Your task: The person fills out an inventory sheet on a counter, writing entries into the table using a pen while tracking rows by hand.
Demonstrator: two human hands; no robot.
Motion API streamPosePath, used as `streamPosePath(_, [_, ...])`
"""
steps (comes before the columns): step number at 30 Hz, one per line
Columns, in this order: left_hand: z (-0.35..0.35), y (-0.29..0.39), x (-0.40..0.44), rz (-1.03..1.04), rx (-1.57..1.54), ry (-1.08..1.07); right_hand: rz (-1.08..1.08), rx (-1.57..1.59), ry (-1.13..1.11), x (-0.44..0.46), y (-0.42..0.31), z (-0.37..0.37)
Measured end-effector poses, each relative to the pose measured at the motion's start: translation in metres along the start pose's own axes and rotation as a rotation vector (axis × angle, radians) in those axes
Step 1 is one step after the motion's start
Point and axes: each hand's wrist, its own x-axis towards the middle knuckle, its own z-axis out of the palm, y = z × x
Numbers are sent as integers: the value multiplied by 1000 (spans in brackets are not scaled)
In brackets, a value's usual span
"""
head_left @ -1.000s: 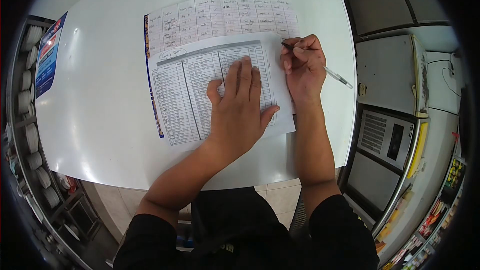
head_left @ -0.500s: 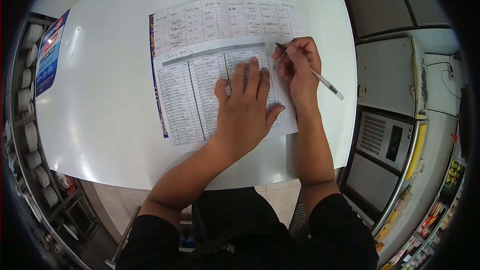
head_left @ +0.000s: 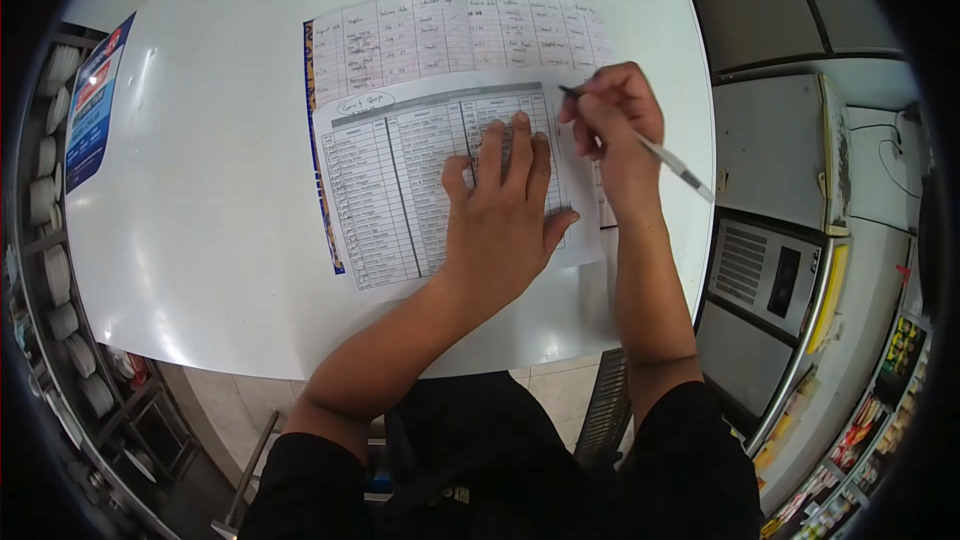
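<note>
My left hand (head_left: 502, 195) lies flat with spread fingers on a printed form (head_left: 365, 210), covering part of its middle and right columns. The form has ruled columns of rows, and a handwritten heading circled at its top left. Beneath it is an open ruled notebook (head_left: 400, 45), its upper handwritten rows showing and the rest covered. At the form's right edge, my right hand (head_left: 622, 125) pinches a pen (head_left: 680, 172), dark tip pointing up and left near the paper. Whether the tip touches the sheet, I cannot tell.
A white table (head_left: 200, 240) carries the papers. On its left edge is a blue and red printed sheet (head_left: 98, 110). Shelves with stacked plates (head_left: 58, 275) stand to the left. Grey metal cabinets (head_left: 770, 150) are on the right, with shelved packets (head_left: 862, 437) farther down.
My right hand has moved a little right and slightly up with the pen. The papers and my left hand appear shifted slightly right, with the left hand still flat on the form.
</note>
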Motion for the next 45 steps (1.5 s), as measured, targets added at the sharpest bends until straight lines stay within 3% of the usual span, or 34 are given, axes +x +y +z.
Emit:
streamPosePath(1, [-1, 0, 0, -3, -2, 2, -62, -11, -89, 1, 0, 4])
streamPosePath(6, [-1, -2, 1, -18, -4, 4, -27, 20, -76, 7, 30, 11])
streamPosePath(8, [-1, -3, 1, -6, -34, -10, -120, 72, -32, 0, 30, 13])
streamPosePath(14, [-1, -3, 1, -11, -12, -10, -54, -51, -36, 1, 30, 15])
streamPosePath(16, [-1, -3, 1, -16, -2, -9, -183, -76, -15, -1, 36, 14])
streamPosePath(25, [-1, -3, 2, -3, -40, -6, -81, 213, -7, -1, 27, 10])
streamPosePath(31, [1, -4, 1, -5, -66, 5, 37, 62, -2, -1, 24, 11])
streamPosePath(35, [1, -4, 2, 3, -77, 8, -168, -3, -33, -1, 37, 8])
streamPosePath(45, [-1, -2, 2, -5, -71, -8, -90, 100, -60, -1, 22, 7])
